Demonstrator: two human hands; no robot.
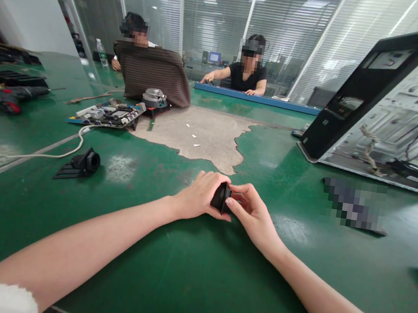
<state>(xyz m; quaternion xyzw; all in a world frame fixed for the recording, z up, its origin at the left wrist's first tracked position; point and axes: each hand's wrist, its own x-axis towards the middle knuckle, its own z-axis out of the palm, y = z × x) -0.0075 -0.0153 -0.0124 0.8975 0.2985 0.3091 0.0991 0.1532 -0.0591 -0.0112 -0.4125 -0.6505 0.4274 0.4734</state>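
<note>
Between my two hands, just above the green tabletop (176, 272), is a small black plastic part (220, 198). My left hand (199, 195) wraps round it from the left, fingers over the far side and thumb underneath. From the right, my right hand (252, 213) pinches its edge between thumb and fingers. Much of the part is hidden by the fingers, so its exact kind does not show. A black plastic piece with a round collar and flat prongs (86, 162) lies to the left of my hands.
An open computer case (372, 113) stands at the right, near a pixelated flat object (354, 207). Left are a circuit board (109, 113), a cooler (155, 99), a white cable (80, 140) and a power drill (11, 95). Two people sit across the table, one behind a brown cloth-covered chair back (152, 75).
</note>
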